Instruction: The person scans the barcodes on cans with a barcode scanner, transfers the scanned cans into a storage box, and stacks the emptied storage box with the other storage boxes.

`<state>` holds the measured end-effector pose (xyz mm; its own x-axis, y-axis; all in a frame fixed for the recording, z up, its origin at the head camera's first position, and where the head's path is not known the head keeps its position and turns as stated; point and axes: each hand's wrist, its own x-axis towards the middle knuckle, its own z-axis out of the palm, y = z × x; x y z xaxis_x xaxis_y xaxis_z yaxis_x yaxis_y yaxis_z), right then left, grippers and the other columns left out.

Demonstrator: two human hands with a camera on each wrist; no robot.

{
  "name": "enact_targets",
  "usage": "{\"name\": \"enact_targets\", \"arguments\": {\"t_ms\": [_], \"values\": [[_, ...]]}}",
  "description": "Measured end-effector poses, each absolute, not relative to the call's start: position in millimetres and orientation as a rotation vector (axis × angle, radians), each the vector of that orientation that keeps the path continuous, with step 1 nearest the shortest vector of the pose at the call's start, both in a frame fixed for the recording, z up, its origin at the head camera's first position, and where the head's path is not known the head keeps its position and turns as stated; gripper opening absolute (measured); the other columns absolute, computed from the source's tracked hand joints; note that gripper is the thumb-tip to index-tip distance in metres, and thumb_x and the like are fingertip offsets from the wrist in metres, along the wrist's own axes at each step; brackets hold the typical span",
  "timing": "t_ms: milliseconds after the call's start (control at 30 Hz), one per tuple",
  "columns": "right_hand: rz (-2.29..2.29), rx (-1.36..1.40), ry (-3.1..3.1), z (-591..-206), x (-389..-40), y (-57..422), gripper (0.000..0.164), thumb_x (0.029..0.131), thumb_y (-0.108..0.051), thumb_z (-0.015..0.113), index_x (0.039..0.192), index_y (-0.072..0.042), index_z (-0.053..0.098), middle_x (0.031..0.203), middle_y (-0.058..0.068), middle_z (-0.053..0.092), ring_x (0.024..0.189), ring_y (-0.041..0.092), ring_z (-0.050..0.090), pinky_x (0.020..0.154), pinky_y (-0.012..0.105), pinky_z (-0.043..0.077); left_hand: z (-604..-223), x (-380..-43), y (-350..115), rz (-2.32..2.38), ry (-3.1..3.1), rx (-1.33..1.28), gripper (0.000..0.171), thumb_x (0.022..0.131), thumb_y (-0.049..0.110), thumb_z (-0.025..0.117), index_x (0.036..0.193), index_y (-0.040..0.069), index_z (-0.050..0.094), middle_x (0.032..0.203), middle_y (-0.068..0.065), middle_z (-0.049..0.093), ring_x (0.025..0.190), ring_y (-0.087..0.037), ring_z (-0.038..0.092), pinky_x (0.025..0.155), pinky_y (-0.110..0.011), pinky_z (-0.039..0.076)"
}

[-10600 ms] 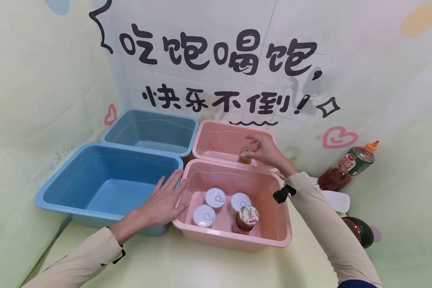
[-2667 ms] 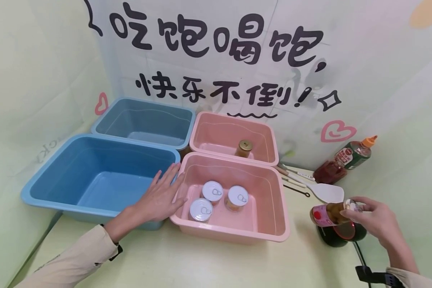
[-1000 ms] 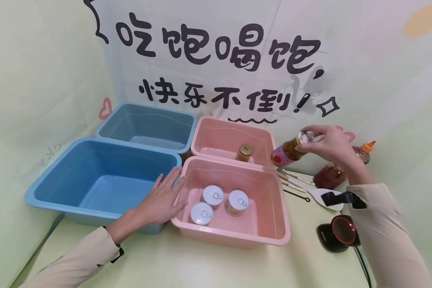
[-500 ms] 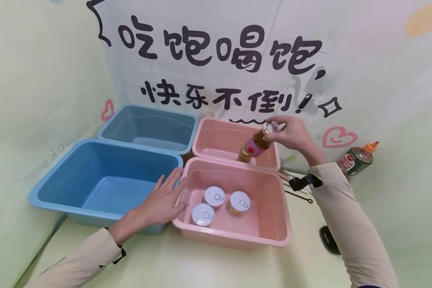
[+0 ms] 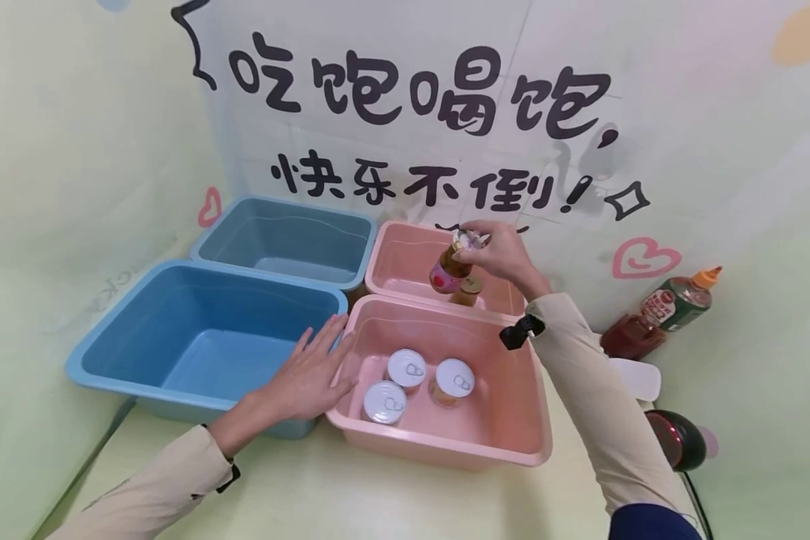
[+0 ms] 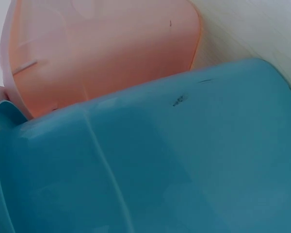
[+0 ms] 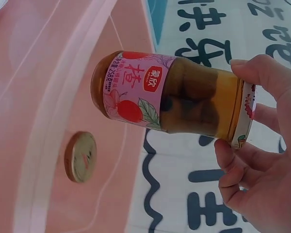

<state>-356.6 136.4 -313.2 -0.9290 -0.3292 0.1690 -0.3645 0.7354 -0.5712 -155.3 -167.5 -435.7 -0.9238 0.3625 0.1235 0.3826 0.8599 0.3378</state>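
Note:
My right hand [image 5: 502,253] grips a glass jar [image 7: 169,94] by its patterned lid, fingers and thumb round the rim. The jar has a pink label with red fruit and dark pieces in amber liquid. It hangs over the far pink bin [image 5: 405,238], tilted slightly in the head view. A gold-lidded jar [image 5: 469,291] stands in that bin just beside and below it. My left hand [image 5: 310,371] rests with straight fingers across the adjoining rims of the near pink bin [image 5: 439,442] and the near blue bin [image 5: 175,394].
Three white-topped pull-tab cans [image 5: 386,403] stand in the near pink bin. A grey-blue bin [image 5: 283,232] sits at the back left. On the right are a sauce bottle [image 5: 661,311] with an orange cap, a white spatula [image 5: 637,379] and a black device [image 5: 678,441].
The fruit jar formerly in the near pink bin was out by 2.7 seconds ago. Lately my right hand has carried the held jar leftward over the far pink bin; my left hand stays put.

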Motion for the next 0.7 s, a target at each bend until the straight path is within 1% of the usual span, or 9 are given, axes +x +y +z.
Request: {"name": "enact_targets", "arguments": {"t_ms": [100, 200, 367, 467, 567, 700], "values": [[1.014, 0.548, -2.911, -322, -361, 129, 0.055, 0.08, -0.029, 0.08, 0.131, -0.013, 0.067, 0.115, 0.017, 0.067, 0.093, 0.03, 0.06, 0.075, 0.035, 0.051, -437, -156, -166, -0.558, -2.969, -0.606, 0.073, 0.096, 0.04, 0.06, 0.154, 0.004, 0.035, 0.168, -0.018, 0.015, 0.156, -0.038, 0.011, 0.12, -0.065, 0.014], [1.074, 0.53, -2.955, -332, -367, 123, 0.054, 0.082, -0.03, 0.079, 0.132, -0.015, 0.065, 0.115, 0.015, 0.068, 0.096, 0.029, 0.063, 0.078, 0.037, 0.054, -437, -155, -165, -0.555, -2.964, -0.611, 0.073, 0.096, 0.039, 0.06, 0.154, 0.003, 0.036, 0.167, -0.018, 0.015, 0.155, -0.039, 0.012, 0.12, -0.066, 0.014], [1.155, 0.504, -2.997, -351, -374, 116, 0.058, 0.085, -0.029, 0.077, 0.138, -0.015, 0.06, 0.111, 0.013, 0.068, 0.092, 0.026, 0.065, 0.076, 0.033, 0.055, -438, -154, -165, -0.536, -2.971, -0.6, 0.073, 0.096, 0.04, 0.06, 0.154, 0.004, 0.036, 0.168, -0.018, 0.015, 0.155, -0.039, 0.013, 0.12, -0.065, 0.015], [1.18, 0.532, -2.992, -360, -378, 110, 0.059, 0.085, -0.026, 0.078, 0.14, -0.017, 0.059, 0.105, 0.013, 0.07, 0.087, 0.025, 0.066, 0.073, 0.03, 0.053, -437, -154, -165, -0.536, -2.968, -0.6, 0.073, 0.096, 0.04, 0.061, 0.154, 0.003, 0.036, 0.167, -0.018, 0.016, 0.155, -0.039, 0.013, 0.12, -0.065, 0.015], [1.177, 0.619, -2.974, -366, -382, 103, 0.054, 0.086, -0.023, 0.077, 0.137, -0.02, 0.062, 0.1, 0.013, 0.072, 0.085, 0.027, 0.067, 0.073, 0.03, 0.053, -437, -154, -166, -0.541, -2.961, -0.599, 0.073, 0.096, 0.039, 0.061, 0.154, 0.003, 0.036, 0.167, -0.019, 0.017, 0.155, -0.038, 0.012, 0.12, -0.065, 0.015], [1.161, 0.669, -2.973, -373, -387, 92, 0.041, 0.085, -0.02, 0.078, 0.125, -0.017, 0.068, 0.102, 0.011, 0.069, 0.09, 0.029, 0.065, 0.076, 0.033, 0.055, -437, -156, -166, -0.551, -2.959, -0.591, 0.073, 0.095, 0.039, 0.06, 0.154, 0.003, 0.036, 0.167, -0.018, 0.017, 0.156, -0.037, 0.011, 0.121, -0.065, 0.013]]}}
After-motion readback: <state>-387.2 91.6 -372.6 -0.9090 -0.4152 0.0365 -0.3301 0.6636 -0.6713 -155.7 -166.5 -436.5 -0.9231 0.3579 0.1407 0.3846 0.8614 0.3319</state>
